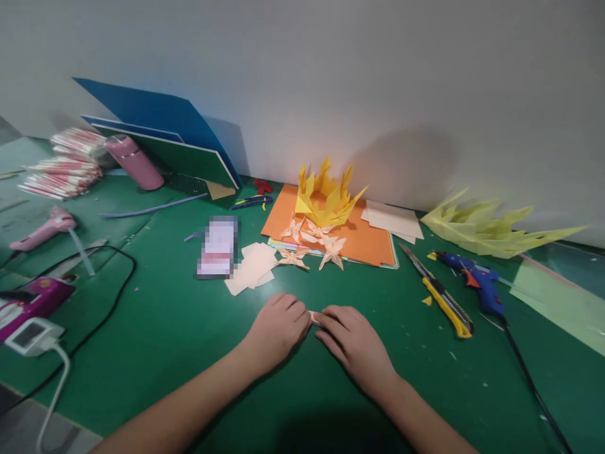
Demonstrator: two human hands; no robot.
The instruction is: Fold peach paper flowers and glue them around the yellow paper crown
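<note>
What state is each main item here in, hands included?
Left hand: pinching the small pale paper
Right hand: touching that paper; grip unclear
Utility knife: lying flat
Blue glue gun: lying down, stick inserted
Pink glue gun: lying down, stick inserted
Yellow paper crown: standing, spikes up
Pale paper stars: folded
Pink flask: capped
Phone: lying down, pixelated
Blue board: propped, slanting

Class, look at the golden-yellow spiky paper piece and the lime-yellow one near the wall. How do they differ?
The golden-yellow piece is deeper in colour; the lime-yellow piece is paler and greener.
The golden-yellow piece curves round like a crown, while the lime-yellow piece stretches out long and low.
The golden-yellow piece sits on an orange sheet; the lime-yellow piece is off that sheet, farther right.
Both have pointed tips.
</note>
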